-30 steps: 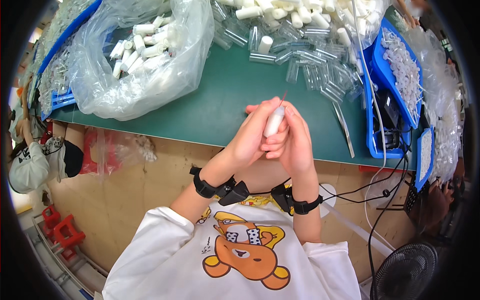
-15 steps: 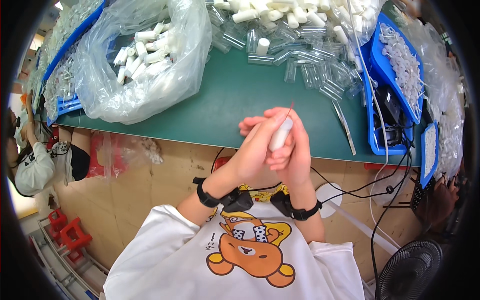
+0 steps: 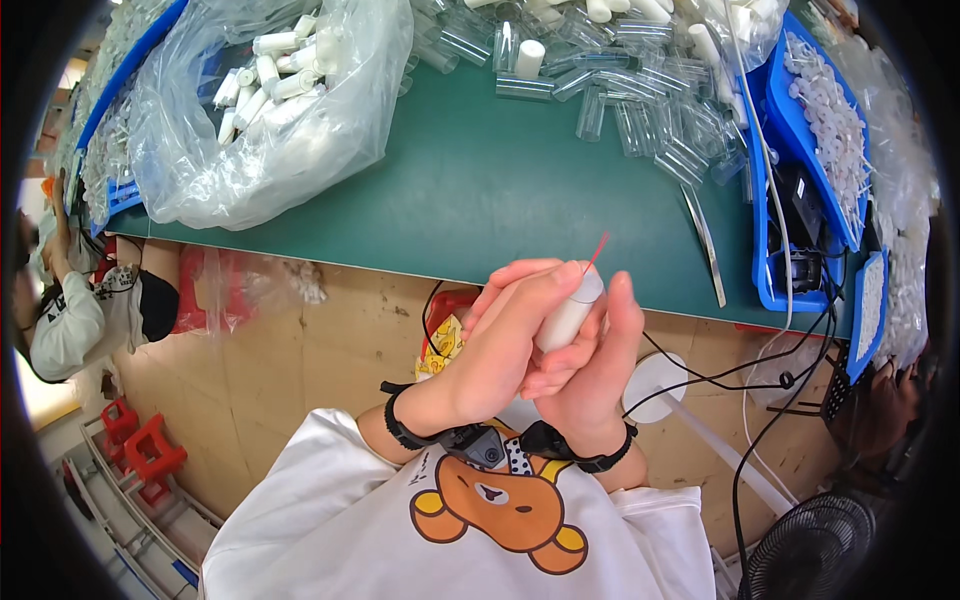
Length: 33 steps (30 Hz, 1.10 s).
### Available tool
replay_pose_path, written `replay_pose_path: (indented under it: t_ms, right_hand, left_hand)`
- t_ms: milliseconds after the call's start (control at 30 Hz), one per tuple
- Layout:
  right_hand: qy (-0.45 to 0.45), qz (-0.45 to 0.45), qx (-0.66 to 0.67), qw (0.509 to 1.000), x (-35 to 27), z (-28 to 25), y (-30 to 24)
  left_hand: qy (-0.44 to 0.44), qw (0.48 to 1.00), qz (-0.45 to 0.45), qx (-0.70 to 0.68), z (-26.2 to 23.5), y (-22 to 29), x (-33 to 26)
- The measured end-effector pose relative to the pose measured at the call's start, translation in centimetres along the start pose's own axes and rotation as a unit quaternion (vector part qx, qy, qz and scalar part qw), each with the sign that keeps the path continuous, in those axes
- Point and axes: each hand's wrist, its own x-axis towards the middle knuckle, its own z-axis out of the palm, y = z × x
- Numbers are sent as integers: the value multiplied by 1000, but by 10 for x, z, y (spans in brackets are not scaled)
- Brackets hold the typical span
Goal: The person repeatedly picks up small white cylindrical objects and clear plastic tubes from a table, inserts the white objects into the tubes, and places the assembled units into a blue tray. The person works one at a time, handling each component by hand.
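My left hand (image 3: 495, 345) is closed on a white cylinder (image 3: 568, 318), with its thumb lying along the upper side. The cylinder has a pale round end (image 3: 591, 286), and a thin red wire or thread (image 3: 598, 250) sticks out there. Around the same piece, from the right, cups my right hand (image 3: 595, 385); its thumb stands up, apart from the cylinder. The fingers of both hands overlap, so part of the grip is hidden. Both hands are in front of the table's near edge, close to my body.
On the green table (image 3: 450, 200) lie clear tubes (image 3: 640, 125) and white cylinders. A plastic bag (image 3: 260, 180) of white-capped tubes sits at left, tweezers (image 3: 704, 245) at right. Beyond them are blue trays (image 3: 765, 275) and a hanging cable (image 3: 775, 200). A fan (image 3: 815, 545) stands lower right.
Both hands have come nearer my body with the cylinder, off the table edge. The right thumb has moved away from the cylinder, and more of the red strand shows. The view has shifted slightly.
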Motion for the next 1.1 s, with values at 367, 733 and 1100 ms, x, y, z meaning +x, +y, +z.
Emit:
replay_pose_path:
  t_ms: [367,733,1100]
  right_hand:
    - [34,-40,-58,997,-1,5,1]
    - [33,-51,-141,988,11,0,-1]
    - [-17,-37,-123,992,1,-10,2]
  left_hand:
    - [44,998,9,-43,7,-6,0]
    - [102,980,127,118,12,-5,-1]
    - [70,996,34,-51,12,-2,-2]
